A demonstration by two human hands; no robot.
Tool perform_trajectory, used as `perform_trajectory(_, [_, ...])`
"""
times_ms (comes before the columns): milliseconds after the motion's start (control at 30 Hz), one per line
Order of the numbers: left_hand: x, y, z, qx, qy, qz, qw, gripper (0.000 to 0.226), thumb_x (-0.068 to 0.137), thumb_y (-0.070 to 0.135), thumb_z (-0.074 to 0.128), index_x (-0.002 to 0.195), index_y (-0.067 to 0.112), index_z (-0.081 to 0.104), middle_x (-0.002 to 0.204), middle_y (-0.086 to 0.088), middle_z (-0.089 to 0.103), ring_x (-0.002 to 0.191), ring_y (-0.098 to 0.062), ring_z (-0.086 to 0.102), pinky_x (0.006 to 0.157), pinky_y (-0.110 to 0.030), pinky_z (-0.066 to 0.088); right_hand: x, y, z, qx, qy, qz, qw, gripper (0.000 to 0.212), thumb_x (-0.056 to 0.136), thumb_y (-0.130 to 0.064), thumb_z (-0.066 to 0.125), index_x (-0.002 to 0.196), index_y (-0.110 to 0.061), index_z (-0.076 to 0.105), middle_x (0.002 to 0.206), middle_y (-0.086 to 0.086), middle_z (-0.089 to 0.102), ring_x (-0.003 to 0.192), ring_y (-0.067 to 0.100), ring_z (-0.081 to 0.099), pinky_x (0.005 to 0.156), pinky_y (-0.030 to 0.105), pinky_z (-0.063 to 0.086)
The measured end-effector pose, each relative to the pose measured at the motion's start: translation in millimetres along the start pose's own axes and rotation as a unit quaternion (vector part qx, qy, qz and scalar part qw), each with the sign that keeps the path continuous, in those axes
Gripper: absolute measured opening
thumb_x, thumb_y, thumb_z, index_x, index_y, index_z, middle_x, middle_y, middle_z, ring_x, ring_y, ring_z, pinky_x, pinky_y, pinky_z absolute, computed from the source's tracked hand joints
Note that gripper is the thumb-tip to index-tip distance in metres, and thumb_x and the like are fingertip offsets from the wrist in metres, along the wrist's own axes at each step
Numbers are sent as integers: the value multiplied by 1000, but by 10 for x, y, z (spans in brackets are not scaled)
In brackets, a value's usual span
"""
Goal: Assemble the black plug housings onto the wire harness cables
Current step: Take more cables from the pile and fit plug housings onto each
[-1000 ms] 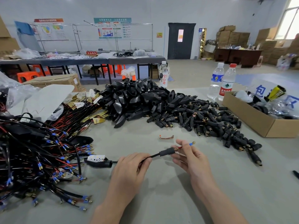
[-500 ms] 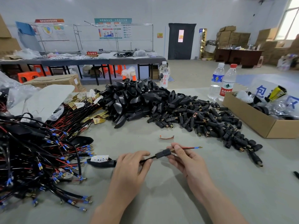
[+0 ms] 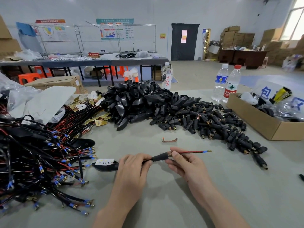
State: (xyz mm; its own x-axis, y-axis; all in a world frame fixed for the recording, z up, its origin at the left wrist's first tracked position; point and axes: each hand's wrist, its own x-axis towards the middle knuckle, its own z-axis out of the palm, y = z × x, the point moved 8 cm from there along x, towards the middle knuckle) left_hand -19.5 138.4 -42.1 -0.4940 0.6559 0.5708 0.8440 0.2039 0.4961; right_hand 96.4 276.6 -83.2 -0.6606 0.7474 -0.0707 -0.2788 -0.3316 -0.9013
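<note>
My left hand (image 3: 131, 171) pinches a black harness cable just left of a small black plug housing (image 3: 158, 157) threaded on it. My right hand (image 3: 185, 163) pinches the housing's right end, where red and black wires (image 3: 190, 152) with blue-sleeved terminals stick out to the right. The cable's other end carries a black shell with a white board (image 3: 105, 163), lying on the table to the left. A heap of small plug housings (image 3: 205, 122) and a heap of larger black shells (image 3: 139, 99) lie beyond my hands.
A tangle of finished harness cables (image 3: 37, 155) fills the left side. A small copper clip (image 3: 169, 140) lies just beyond my hands. A cardboard box (image 3: 256, 119) stands at the right, with two water bottles (image 3: 225, 83) behind it.
The plug housing has slid left along the cable, baring more of the red and black wire ends. Both hands dropped slightly toward the table.
</note>
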Motion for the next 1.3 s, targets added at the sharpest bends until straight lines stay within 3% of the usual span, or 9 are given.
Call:
perform_trajectory(133, [-46,48,14,-5,-7,14,1000,27,88,36,57,114,32,58,89,21,60,99,6,49,102,-19,26,-4,-23,10,6,2,-5,1000,15,93,-7,63,104,-5,73,97,13,76,86,23,75,70,20,58])
perform_trajectory(300, [-12,47,63,26,-31,35,999,29,93,47,45,107,31,64,96,24,60,93,-2,56,96,-27,31,-25,-41,71,-51,-5,-15,999,13,94,-7,63,98,-5,75,90,13,77,82,19,75,69,17,57])
perform_trajectory(467, [-10,-24,18,69,-11,21,997,30,95,47,42,107,31,64,98,20,57,94,-11,53,91,-30,33,-16,-159,-67,-54,46,-50,996,13,95,-12,63,95,-8,76,83,9,77,80,17,74,68,17,56])
perform_trajectory(600, [-6,8,-11,91,-2,30,995,32,96,45,41,106,28,66,98,17,59,95,-11,48,95,-36,37,-19,-175,-94,-59,56,-55,995,13,95,-14,63,94,-9,75,80,6,77,80,18,75,66,17,56])
perform_trajectory(700, [-3,-25,-5,110,-22,17,994,37,96,46,37,106,26,66,99,14,61,97,-16,56,100,-43,40,-16,-187,-103,-65,61,-58,994,14,96,-15,61,96,-9,74,82,6,77,80,19,75,65,18,57])
perform_trajectory(900, [10,-99,-30,145,-34,-16,989,45,96,48,30,106,25,68,99,14,64,100,-18,60,113,-41,21,3,-194,-197,-51,91,-60,993,17,100,-15,55,98,-6,68,83,9,77,77,20,75,61,19,57])
perform_trajectory(1033, [7,-248,-96,149,-27,-63,986,22,100,40,50,110,30,67,103,16,62,105,-15,56,118,-47,14,40,-227,-356,-4,124,-57,991,18,102,-18,52,100,-5,65,85,13,77,77,20,75,62,20,58])
perform_trajectory(1233, [-21,-322,-63,109,-20,-71,991,19,100,37,52,112,28,64,103,16,52,96,-14,48,105,-40,33,35,-155,-256,23,81,-22,996,20,100,-23,54,103,-6,64,90,12,77,78,20,74,64,23,59])
perform_trajectory(1300, [-22,-347,-49,103,-23,-74,992,26,98,40,45,112,28,63,103,17,49,95,-12,46,99,-33,31,7,-117,-152,-3,42,-9,999,21,98,-25,57,104,-6,66,96,10,77,83,20,74,66,23,59])
